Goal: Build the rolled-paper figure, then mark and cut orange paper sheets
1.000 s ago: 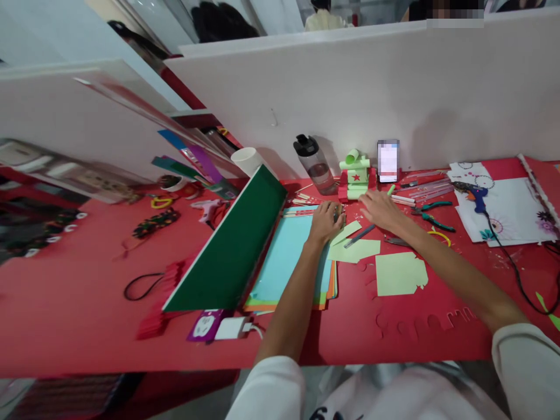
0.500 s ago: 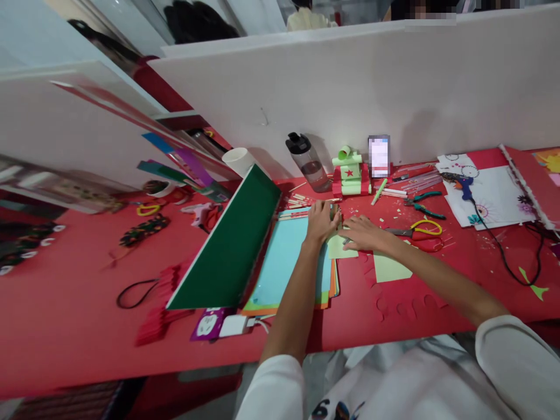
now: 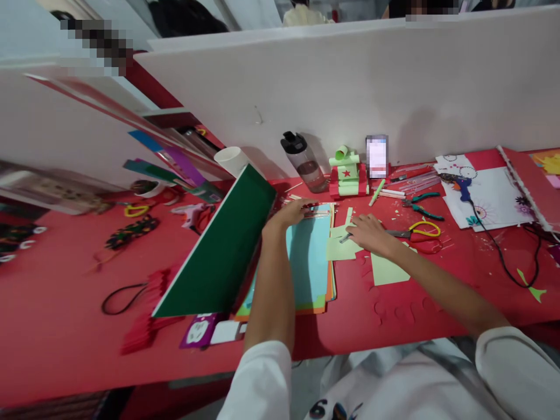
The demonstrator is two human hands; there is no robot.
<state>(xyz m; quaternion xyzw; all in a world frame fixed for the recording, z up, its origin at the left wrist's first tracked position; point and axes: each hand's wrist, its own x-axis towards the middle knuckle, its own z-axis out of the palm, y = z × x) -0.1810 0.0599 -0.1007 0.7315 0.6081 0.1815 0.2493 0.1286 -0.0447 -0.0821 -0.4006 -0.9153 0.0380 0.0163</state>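
Note:
My left hand [image 3: 291, 214] lies over the top left of a stack of coloured paper [image 3: 310, 251], pale blue on top. Its fingers point right and look apart, close to several thin sticks [image 3: 317, 213] along the stack's top edge; whether they touch them I cannot make out. Resting near a light green paper piece [image 3: 341, 248], my right hand [image 3: 370, 232] is open, fingers spread and a little bent. A grey narrow thing [image 3: 345, 238] juts out left of its fingers, partly hidden. Just right of that hand lie scissors [image 3: 422, 228] with yellow and red handles.
A green board [image 3: 219, 251] leans up at the stack's left. Behind stand a bottle [image 3: 308, 166], a green-and-red paper model [image 3: 349, 175] and a phone [image 3: 377, 156]. Pliers [image 3: 422, 207] and a glue gun [image 3: 464, 186] with a black cord lie right. Another light green sheet [image 3: 389, 268] lies nearer.
My left hand has moved left, from the stack's top right corner to its top left, uncovering sticks there. The right hand has shifted slightly right, showing more of the light green paper.

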